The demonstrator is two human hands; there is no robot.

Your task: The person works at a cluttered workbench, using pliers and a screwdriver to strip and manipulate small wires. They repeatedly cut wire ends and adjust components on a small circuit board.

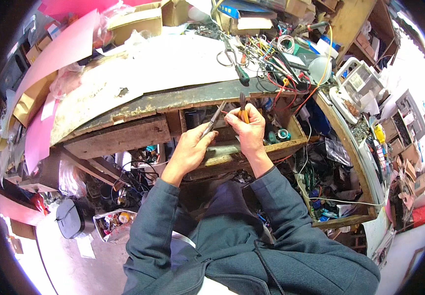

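My left hand [193,147] is closed on a slim silver tool [217,112] whose long narrow tip points up and away from me. Just to its right, my right hand [249,129] grips pliers [243,101] with orange handles and dark jaws pointing up. A thin red wire [225,112] runs between the hands toward my right thumb and fingertips; where it ends is too small to tell. Both hands are over an open wooden drawer [252,152] holding small items, among them a teal roll [282,135].
A white board [138,64] covers much of the worn bench top. A green-handled tool [242,73] and tangled wires [271,59] lie beyond my hands. Cluttered bins [335,196] are at the right; pink sheets [40,137], cardboard boxes [134,24] and a black container [70,221] are at left.
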